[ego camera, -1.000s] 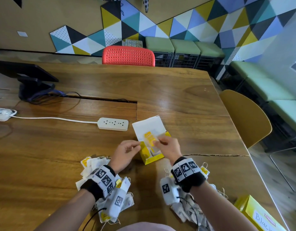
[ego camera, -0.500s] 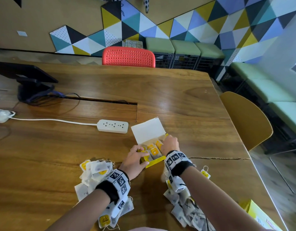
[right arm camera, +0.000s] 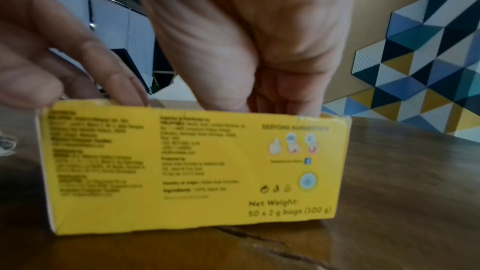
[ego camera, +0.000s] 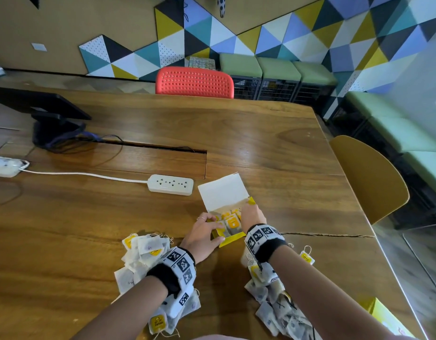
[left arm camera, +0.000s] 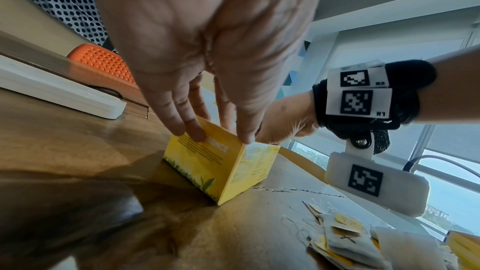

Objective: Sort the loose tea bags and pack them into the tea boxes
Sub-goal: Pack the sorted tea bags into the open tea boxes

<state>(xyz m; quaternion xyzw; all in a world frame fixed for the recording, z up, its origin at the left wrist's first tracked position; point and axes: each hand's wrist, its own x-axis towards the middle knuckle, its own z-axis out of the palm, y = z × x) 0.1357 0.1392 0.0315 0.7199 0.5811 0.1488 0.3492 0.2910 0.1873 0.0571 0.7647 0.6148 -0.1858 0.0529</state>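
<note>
An open yellow tea box (ego camera: pixel 231 239) stands on the wooden table (ego camera: pixel 273 148), its white lid flap (ego camera: pixel 221 192) folded back. Tea bags with yellow tags (ego camera: pixel 232 223) stand packed inside. My left hand (ego camera: pixel 207 231) grips the box's left end, with thumb (left arm camera: pixel 246 134) at the near corner and fingers (left arm camera: pixel 187 124) on the end face. My right hand (ego camera: pixel 251 214) reaches straight down into the box's right side; its fingertips are hidden behind the wall (right arm camera: pixel 194 161). Loose tea bags lie in a left pile (ego camera: pixel 143 249) and a right pile (ego camera: pixel 278 310) under my forearms.
A second yellow box (ego camera: pixel 383 317) sits at the near right table edge. One loose tag (ego camera: pixel 307 256) lies right of my right wrist. A white power strip (ego camera: pixel 171 184) with its cable lies just beyond the box. A yellow chair (ego camera: pixel 366 177) stands at the right.
My right hand carried a tea bag down into the box and stays inside it. My left hand moved from beside the box to grip its left end.
</note>
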